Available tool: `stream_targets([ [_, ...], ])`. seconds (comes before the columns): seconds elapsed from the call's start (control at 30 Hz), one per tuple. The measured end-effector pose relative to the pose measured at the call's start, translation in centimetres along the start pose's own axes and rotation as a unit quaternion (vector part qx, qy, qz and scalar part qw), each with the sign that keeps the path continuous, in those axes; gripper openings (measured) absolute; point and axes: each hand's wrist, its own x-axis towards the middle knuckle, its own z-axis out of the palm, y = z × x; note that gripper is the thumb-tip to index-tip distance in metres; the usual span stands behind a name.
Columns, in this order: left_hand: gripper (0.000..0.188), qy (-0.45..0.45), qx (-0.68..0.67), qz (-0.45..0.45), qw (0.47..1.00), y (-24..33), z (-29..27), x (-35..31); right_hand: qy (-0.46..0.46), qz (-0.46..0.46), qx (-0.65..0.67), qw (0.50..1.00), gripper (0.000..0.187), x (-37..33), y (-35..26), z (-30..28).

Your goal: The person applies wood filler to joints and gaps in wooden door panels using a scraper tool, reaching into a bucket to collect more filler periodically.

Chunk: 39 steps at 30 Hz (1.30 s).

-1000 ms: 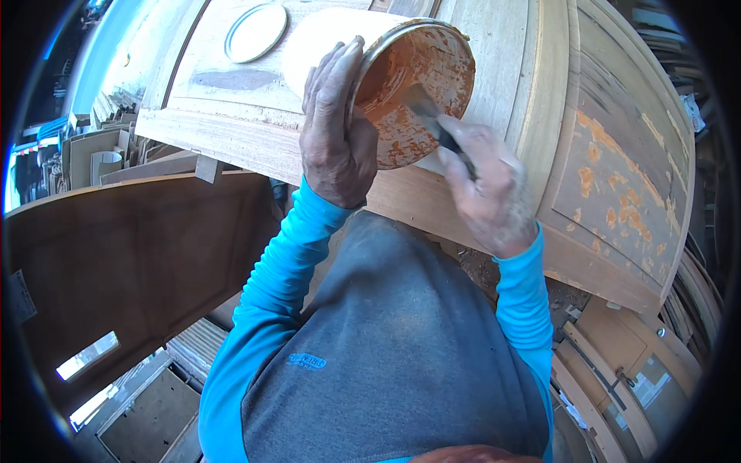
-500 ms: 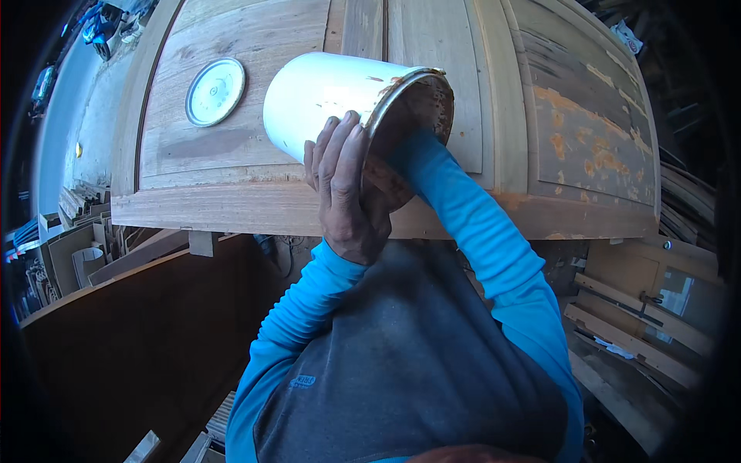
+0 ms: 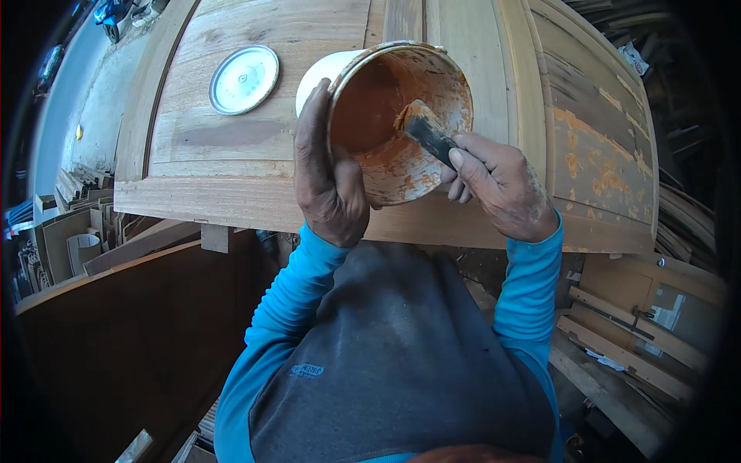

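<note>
A white bucket, smeared inside with orange-brown paste, is tipped so its mouth faces me above a wooden door panel. My left hand is closed round the near left side of the bucket, thumb and fingers spread along its wall and rim. In my right hand is a putty knife, gripped by its dark end. Its blade carries orange paste and sits just inside the bucket's mouth. Left of the bucket, a round white lid lies flat on the panel.
Orange filler patches mark the panel's right part. Below left, a dark brown board stands beside stacked wood offcuts. Timber strips lie at the lower right. A parked motorbike shows at the far upper left.
My right hand has come out from deep in the bucket, and the putty knife now shows. The bucket's mouth has turned toward me, and my left hand has shifted along its side.
</note>
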Motion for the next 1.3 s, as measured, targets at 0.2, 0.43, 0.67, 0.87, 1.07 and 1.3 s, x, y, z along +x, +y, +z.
stream_targets([
  [0.2, 0.057, 0.075, -0.112, -0.097, 0.986, -3.1, -2.0, 2.3, 0.135, -0.043, 0.185, 0.973, 0.034, -2.8, 1.8, -1.5],
  [0.43, 0.058, 0.125, -0.137, -0.222, 0.957, -5.9, -9.7, 5.6, 0.258, 0.034, 0.106, 0.96, 0.04, -7.3, 8.8, -5.3],
  [0.67, 0.055, 0.023, 0.364, -0.076, 0.928, -15.0, -17.5, 0.1, 0.265, 0.17, -0.127, 0.94, 0.038, -4.5, 16.6, -2.5],
  [0.87, 0.033, 0.025, 0.203, -0.261, 0.943, -16.8, -15.4, -6.3, 0.232, 0.151, -0.336, 0.9, 0.039, -1.4, 18.2, -0.1],
  [1.07, 0.031, -0.036, 0.339, -0.194, 0.92, -16.2, -13.2, -7.7, 0.227, 0.12, -0.405, 0.878, 0.039, -1.2, 15.4, 0.4],
  [1.3, 0.028, -0.031, 0.318, -0.227, 0.92, -16.1, -12.9, -7.8, 0.177, 0.209, -0.372, 0.887, 0.039, -0.3, 14.4, 1.0],
])
